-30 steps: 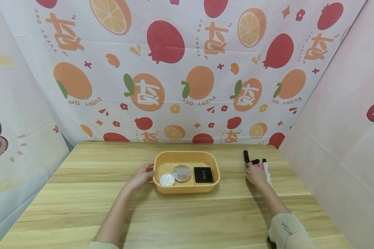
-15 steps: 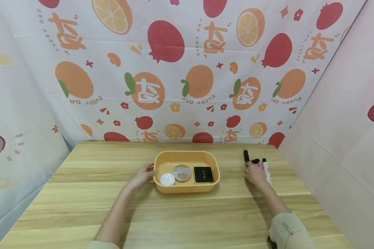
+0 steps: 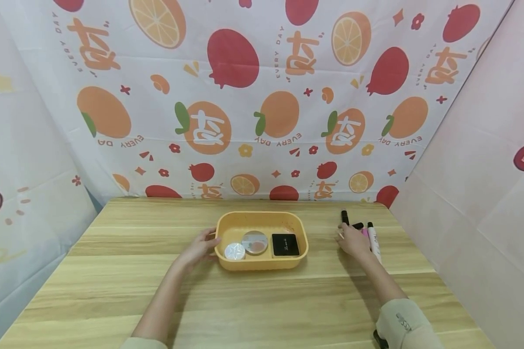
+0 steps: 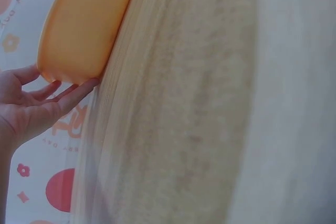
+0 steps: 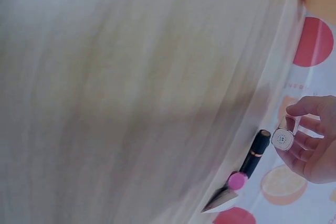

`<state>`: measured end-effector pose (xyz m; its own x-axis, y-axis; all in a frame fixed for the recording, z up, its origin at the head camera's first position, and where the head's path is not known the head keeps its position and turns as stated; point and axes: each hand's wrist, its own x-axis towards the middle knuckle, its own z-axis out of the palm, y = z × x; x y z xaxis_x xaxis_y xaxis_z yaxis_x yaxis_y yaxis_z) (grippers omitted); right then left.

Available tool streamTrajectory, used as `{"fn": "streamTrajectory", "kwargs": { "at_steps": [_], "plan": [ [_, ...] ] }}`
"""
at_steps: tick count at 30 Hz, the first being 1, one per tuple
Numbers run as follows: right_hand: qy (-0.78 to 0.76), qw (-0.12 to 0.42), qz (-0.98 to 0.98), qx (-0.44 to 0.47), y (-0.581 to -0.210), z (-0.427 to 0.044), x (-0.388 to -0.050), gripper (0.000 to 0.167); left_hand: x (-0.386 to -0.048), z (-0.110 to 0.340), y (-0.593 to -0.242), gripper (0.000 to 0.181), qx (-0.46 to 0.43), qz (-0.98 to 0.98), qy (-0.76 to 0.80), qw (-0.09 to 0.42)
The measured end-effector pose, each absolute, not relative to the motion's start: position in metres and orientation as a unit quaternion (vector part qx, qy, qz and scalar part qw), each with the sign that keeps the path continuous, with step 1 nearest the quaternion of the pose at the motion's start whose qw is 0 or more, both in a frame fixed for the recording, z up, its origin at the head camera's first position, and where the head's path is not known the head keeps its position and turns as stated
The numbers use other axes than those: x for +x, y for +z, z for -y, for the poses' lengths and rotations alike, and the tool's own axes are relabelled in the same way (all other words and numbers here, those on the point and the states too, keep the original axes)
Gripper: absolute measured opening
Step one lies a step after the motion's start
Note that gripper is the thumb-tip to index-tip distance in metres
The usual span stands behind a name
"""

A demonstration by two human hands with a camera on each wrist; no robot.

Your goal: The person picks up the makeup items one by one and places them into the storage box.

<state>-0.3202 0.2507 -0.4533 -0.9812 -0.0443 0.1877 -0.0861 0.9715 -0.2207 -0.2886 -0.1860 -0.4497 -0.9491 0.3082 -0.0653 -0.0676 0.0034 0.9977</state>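
Note:
My left hand (image 3: 200, 249) holds the left end of a yellow plastic tray (image 3: 262, 265), thumb at the rim and fingers against the outer wall (image 4: 79, 30). Inside the tray lie a round white compact with a star pattern (image 3: 235, 252), a round clear-lidded compact (image 3: 254, 243) and a square black compact (image 3: 286, 245). Off to the right, my right hand (image 3: 353, 241) pinches a small cosmetic tube whose round pale end (image 5: 283, 139) shows in the right wrist view; its kind is unclear. Beside it lies a black tube with a gold ring (image 5: 254, 153).
Right of my right hand lie a pink tube (image 3: 365, 233) and a white tube with a black cap (image 3: 374, 241). A black tube end (image 3: 345, 217) sticks out beyond my fingers. Patterned cloth (image 3: 244, 121) hangs behind the wooden table (image 3: 262, 310).
My right hand has shifted slightly left and away from me, covering more of the black tubes; something pale shows at its fingers. The left hand and tray have stayed put.

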Motion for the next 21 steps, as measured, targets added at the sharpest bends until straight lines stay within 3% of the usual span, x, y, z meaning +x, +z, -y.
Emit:
{"fn": "streamTrajectory", "kwargs": {
  "at_steps": [21],
  "plan": [
    [0.126, 0.102, 0.983, 0.087, -0.436, -0.229, -0.322, 0.038, -0.291, 0.184, -0.447, 0.053, 0.081, -0.692, 0.705, 0.135]
  ]
}}
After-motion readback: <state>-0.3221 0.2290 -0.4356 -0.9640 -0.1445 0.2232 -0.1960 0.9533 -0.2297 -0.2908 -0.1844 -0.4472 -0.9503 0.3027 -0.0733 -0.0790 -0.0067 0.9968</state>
